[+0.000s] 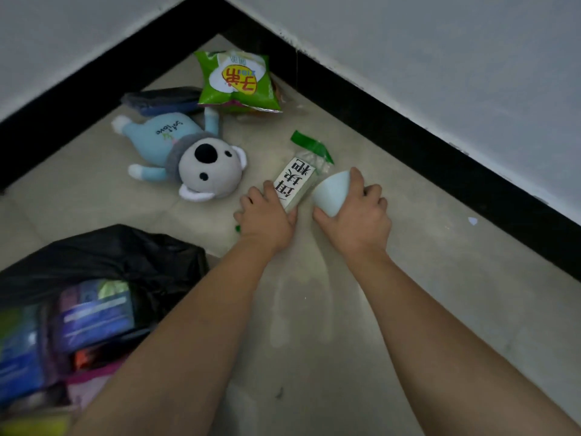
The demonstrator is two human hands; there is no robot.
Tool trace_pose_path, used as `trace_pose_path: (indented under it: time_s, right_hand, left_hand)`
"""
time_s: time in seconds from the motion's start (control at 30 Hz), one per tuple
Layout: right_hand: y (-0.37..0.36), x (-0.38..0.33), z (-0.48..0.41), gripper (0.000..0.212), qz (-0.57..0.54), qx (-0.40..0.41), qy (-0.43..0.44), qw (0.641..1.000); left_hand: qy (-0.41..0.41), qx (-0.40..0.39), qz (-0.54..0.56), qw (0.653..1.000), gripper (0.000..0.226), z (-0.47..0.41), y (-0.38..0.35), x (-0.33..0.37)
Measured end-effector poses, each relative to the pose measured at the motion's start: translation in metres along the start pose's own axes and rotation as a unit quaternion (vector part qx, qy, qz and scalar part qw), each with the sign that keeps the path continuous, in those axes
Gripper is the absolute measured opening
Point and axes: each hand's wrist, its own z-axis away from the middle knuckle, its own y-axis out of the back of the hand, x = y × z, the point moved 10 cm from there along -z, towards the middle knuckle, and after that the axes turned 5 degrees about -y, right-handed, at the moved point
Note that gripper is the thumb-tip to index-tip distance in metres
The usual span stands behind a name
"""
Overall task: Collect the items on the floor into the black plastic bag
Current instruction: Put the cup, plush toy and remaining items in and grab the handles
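My left hand point(265, 215) grips the near end of a clear packet with a white label and green top point(298, 179) lying on the floor. My right hand point(358, 212) holds a pale blue bowl point(333, 191), tipped on its side, just right of the packet. A grey and blue koala plush point(188, 155) lies to the left. Behind it are a green snack bag point(237, 81) and a dark flat pouch point(163, 99). The black plastic bag point(119, 259) sits open at the lower left with several colourful packets inside.
The beige tiled floor point(345, 309) ends in a corner with a black skirting board point(408, 121) under white walls. A small white scrap point(472, 220) lies on the floor near the right wall.
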Motion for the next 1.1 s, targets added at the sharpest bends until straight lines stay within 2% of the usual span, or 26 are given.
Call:
trace_pose_path:
  time_s: [0.1,0.2,0.3,0.4,0.47,0.53,0.6,0.67,0.73,0.8,0.9,1.0,1.03,1.1]
  right_hand:
    - [-0.002,0.007,0.010,0.096,-0.037,-0.022,-0.010,0.999]
    - [0.000,0.023,0.036,0.097,-0.062,-0.032,-0.029,0.997]
    - [0.002,0.036,0.057,0.099,-0.092,-0.031,-0.044,0.994]
    - [0.005,0.042,0.070,0.101,-0.121,-0.043,-0.069,0.989]
    - [0.004,0.035,0.085,0.103,-0.151,-0.074,-0.078,0.983]
    - [0.000,0.018,0.103,0.106,-0.220,-0.099,-0.099,0.965]
    - [-0.002,-0.001,0.118,0.109,-0.327,-0.108,-0.141,0.928]
    - [0.002,-0.037,0.136,0.105,-0.410,-0.132,-0.141,0.892]
    - [0.014,-0.081,0.148,0.097,-0.450,-0.141,-0.097,0.876]
    - [0.028,-0.118,0.159,0.093,-0.484,-0.146,-0.051,0.861]
    - [0.043,-0.149,0.174,0.086,-0.523,-0.160,-0.028,0.837]
    - [0.047,-0.161,0.191,0.079,-0.543,-0.183,-0.032,0.819]
    - [0.045,-0.163,0.195,0.078,-0.544,-0.191,-0.034,0.816]
    - [0.038,-0.166,0.206,0.079,-0.533,-0.209,-0.026,0.820]
  left_hand:
    - [0.044,-0.016,0.091,0.995,0.074,0.042,-0.008,-0.004]
    - [0.092,-0.025,0.288,0.953,0.067,0.086,-0.013,-0.001]
    - [0.083,0.055,0.432,0.896,0.057,0.141,0.017,-0.001]
    - [0.061,0.147,0.551,0.819,0.048,0.190,0.068,-0.022]
    - [0.079,0.208,0.595,0.772,0.042,0.219,0.104,-0.052]
    - [0.112,0.243,0.608,0.748,0.035,0.243,0.133,-0.089]
    - [0.137,0.234,0.621,0.735,0.033,0.257,0.147,-0.118]
    - [0.142,0.247,0.592,0.754,0.042,0.278,0.165,-0.154]
    - [0.143,0.248,0.502,0.816,0.056,0.297,0.178,-0.187]
    - [0.155,0.217,0.381,0.885,0.070,0.312,0.176,-0.213]
    - [0.139,0.151,0.212,0.955,0.078,0.322,0.165,-0.235]
    - [0.098,0.085,0.066,0.989,0.072,0.320,0.144,-0.240]
    - [0.089,0.080,0.045,0.992,0.071,0.318,0.138,-0.242]
    - [0.092,0.071,0.068,0.991,0.074,0.316,0.122,-0.247]
